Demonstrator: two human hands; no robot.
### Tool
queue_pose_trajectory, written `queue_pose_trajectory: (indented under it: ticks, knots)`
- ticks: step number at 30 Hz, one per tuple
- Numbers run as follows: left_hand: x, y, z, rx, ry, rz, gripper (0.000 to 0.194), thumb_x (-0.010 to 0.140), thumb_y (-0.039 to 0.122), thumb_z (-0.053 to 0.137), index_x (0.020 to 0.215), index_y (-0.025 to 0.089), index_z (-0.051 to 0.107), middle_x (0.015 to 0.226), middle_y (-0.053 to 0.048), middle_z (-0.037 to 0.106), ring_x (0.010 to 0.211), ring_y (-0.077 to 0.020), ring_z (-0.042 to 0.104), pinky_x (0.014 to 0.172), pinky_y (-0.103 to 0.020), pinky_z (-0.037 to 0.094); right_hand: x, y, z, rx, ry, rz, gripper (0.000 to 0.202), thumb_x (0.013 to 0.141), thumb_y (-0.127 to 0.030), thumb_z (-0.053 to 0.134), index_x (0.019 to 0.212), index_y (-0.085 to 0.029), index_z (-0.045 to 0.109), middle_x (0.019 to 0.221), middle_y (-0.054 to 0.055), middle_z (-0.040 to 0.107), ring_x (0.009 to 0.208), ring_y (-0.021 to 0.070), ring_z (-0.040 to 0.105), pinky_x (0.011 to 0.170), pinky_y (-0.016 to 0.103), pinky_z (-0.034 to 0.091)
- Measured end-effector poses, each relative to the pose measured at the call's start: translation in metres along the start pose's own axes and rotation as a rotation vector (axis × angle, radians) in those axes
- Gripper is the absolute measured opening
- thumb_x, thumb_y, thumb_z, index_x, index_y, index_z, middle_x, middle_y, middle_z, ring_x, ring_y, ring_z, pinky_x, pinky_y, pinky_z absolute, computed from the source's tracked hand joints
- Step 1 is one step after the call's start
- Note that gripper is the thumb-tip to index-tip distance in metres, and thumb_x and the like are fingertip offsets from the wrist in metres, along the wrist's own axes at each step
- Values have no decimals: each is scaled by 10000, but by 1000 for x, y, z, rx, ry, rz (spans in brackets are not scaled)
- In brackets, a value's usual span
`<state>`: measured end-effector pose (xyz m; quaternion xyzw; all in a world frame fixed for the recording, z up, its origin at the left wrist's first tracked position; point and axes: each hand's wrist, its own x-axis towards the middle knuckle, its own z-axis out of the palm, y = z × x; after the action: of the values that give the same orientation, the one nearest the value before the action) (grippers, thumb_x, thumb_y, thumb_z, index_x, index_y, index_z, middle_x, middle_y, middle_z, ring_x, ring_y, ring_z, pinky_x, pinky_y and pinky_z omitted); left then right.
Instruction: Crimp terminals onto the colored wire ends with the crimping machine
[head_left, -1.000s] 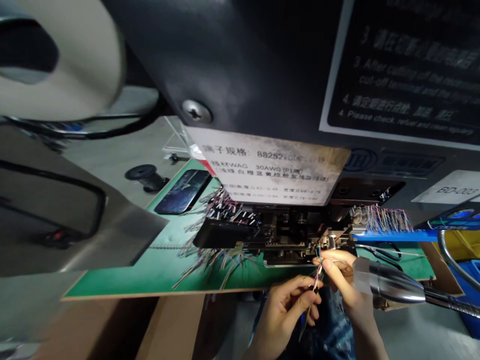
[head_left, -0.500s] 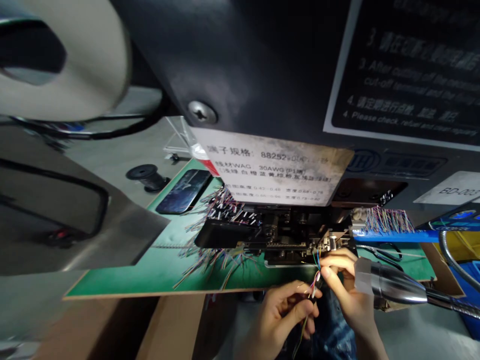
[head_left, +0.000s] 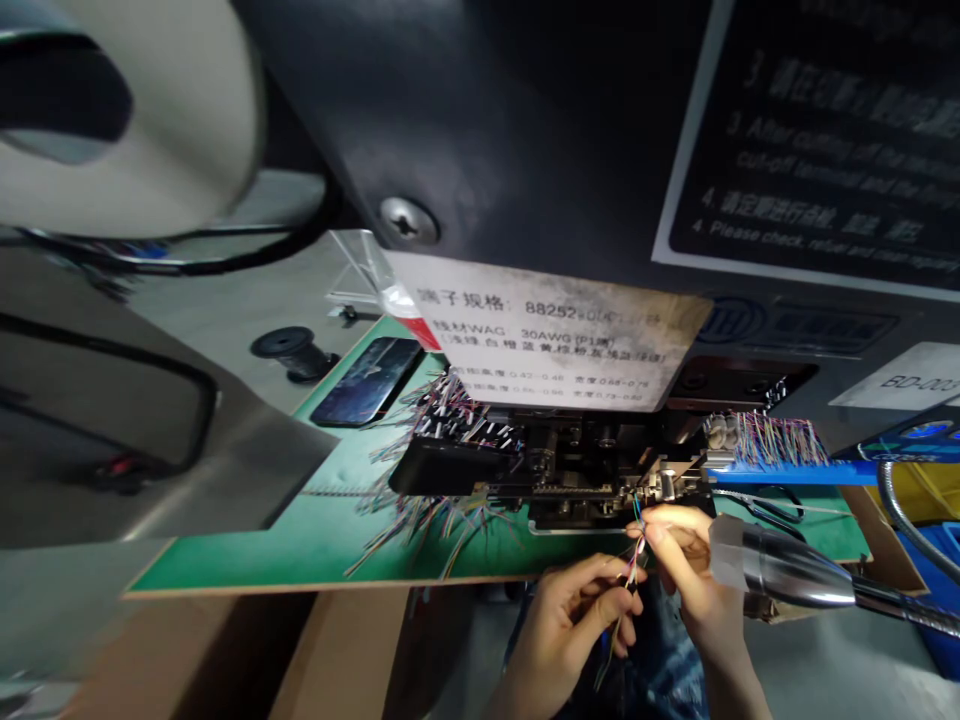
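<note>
Between my hands runs a thin bundle of coloured wires (head_left: pixel 635 560), fanned into separate strands at its upper end. My left hand (head_left: pixel 577 615) is closed round the lower part of the bundle, and loose wire ends hang below its fingers. My right hand (head_left: pixel 686 560) pinches the strands higher up, with blue and green wire tips standing above the fingertips. Those tips are close to the metal tooling of the crimping machine (head_left: pixel 664 485); whether they touch it I cannot tell.
Wire bundles (head_left: pixel 457 410) lie left of the tooling on the green tabletop (head_left: pixel 247 555), near a phone (head_left: pixel 367 380). A flexible lamp (head_left: pixel 795 568) reaches in beside my right wrist. Scissors (head_left: pixel 772 508) and a blue tray (head_left: pixel 795 472) of wires are at the right.
My right hand has shifted slightly down, drawing the wire tips a little lower at the tooling. My left hand has moved slightly right and still grips the bundle.
</note>
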<state>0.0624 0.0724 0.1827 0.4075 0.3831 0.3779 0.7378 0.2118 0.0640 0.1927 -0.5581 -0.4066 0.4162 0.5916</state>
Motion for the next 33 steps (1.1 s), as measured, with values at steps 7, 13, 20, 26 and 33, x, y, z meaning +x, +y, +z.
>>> queue_pose_trajectory:
  ticks: [7, 13, 20, 26, 33]
  knots:
    - [1, -9, 0, 59, 42, 42, 555, 802, 672, 798, 920, 131, 795, 696, -60, 724, 541, -158, 644, 510, -233, 542, 3, -5, 0, 22, -21, 42, 193, 893, -424, 786, 966, -252, 833, 864, 55, 847, 727, 251, 771, 706, 374, 636]
    - [0, -9, 0, 57, 41, 41, 533, 806, 655, 808, 924, 136, 799, 690, -59, 728, 544, -155, 646, 521, -231, 549, 4, -5, 1, 7, -26, 26, 170, 915, -414, 760, 975, -269, 824, 869, 55, 845, 754, 270, 774, 672, 386, 631]
    - [-5, -3, -5, -17, 7, 7, 508, 790, 644, 841, 897, 150, 800, 689, -37, 722, 536, -125, 642, 505, -188, 530, 1, -3, -1, -100, -18, -59, 143, 930, -377, 744, 975, -270, 827, 868, 46, 819, 748, 237, 733, 734, 374, 597]
    - [-10, -12, -18, -112, -109, -45, 447, 755, 576, 896, 848, 152, 791, 635, -18, 692, 440, -112, 600, 431, -192, 492, -1, -13, -5, -31, -131, -171, 124, 923, -278, 753, 801, -253, 746, 885, 17, 778, 844, 207, 744, 814, 331, 589]
    - [-2, -1, -6, 41, -49, 1, 527, 784, 658, 834, 863, 138, 812, 674, -46, 706, 524, -130, 626, 510, -206, 515, -3, -5, 0, 101, -21, 6, 173, 894, -396, 799, 962, -240, 767, 822, 38, 834, 582, 191, 703, 521, 293, 554]
